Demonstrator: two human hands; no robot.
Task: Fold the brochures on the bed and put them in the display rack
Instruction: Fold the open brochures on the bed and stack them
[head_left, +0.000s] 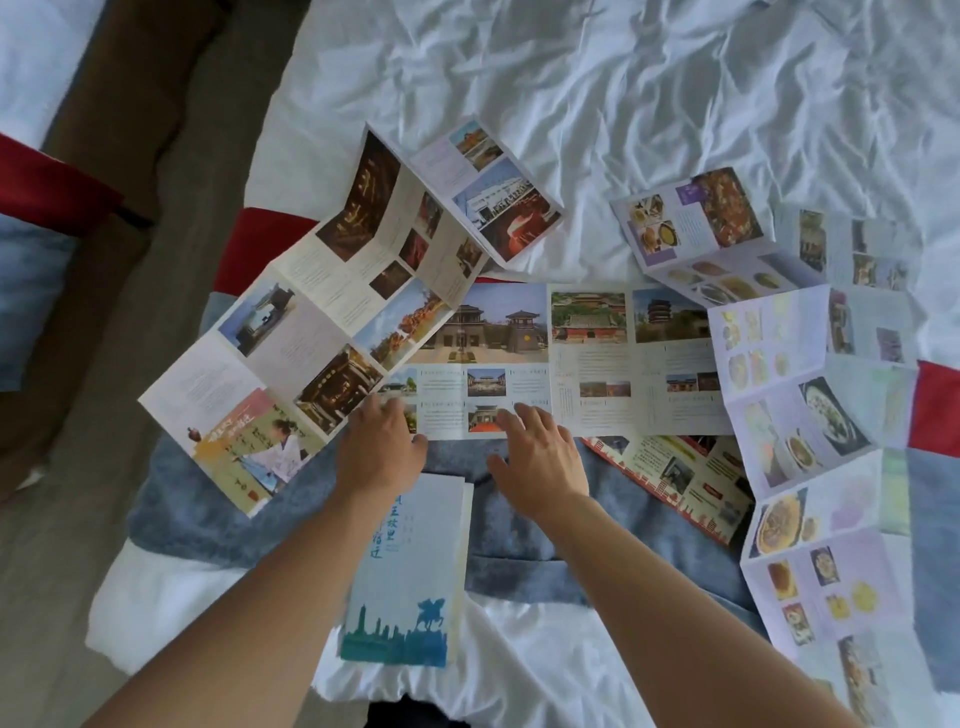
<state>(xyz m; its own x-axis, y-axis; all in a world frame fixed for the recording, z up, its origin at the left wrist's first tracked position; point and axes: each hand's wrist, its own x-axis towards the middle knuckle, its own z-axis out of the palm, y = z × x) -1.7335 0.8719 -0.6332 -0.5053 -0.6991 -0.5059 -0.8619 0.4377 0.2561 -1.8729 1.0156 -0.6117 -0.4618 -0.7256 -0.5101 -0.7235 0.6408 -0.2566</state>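
Observation:
Several unfolded brochures lie spread on the bed. A wide brochure with temple photos (576, 364) lies flat in the middle. My left hand (379, 447) and my right hand (535, 452) reach over its near edge, fingers straight and touching the paper. A long accordion brochure with dark photos (332, 317) stretches to the left. A long brochure with food photos (810, 431) runs down the right side. A folded pale-blue brochure (410, 571) lies between my forearms. A red-edged brochure (680, 478) peeks out under the middle one. The display rack is not in view.
The bed has a crumpled white sheet (623, 104) and a blue and red runner (519, 530) across its near end. Brown floor (130, 156) lies beyond the bed's left edge.

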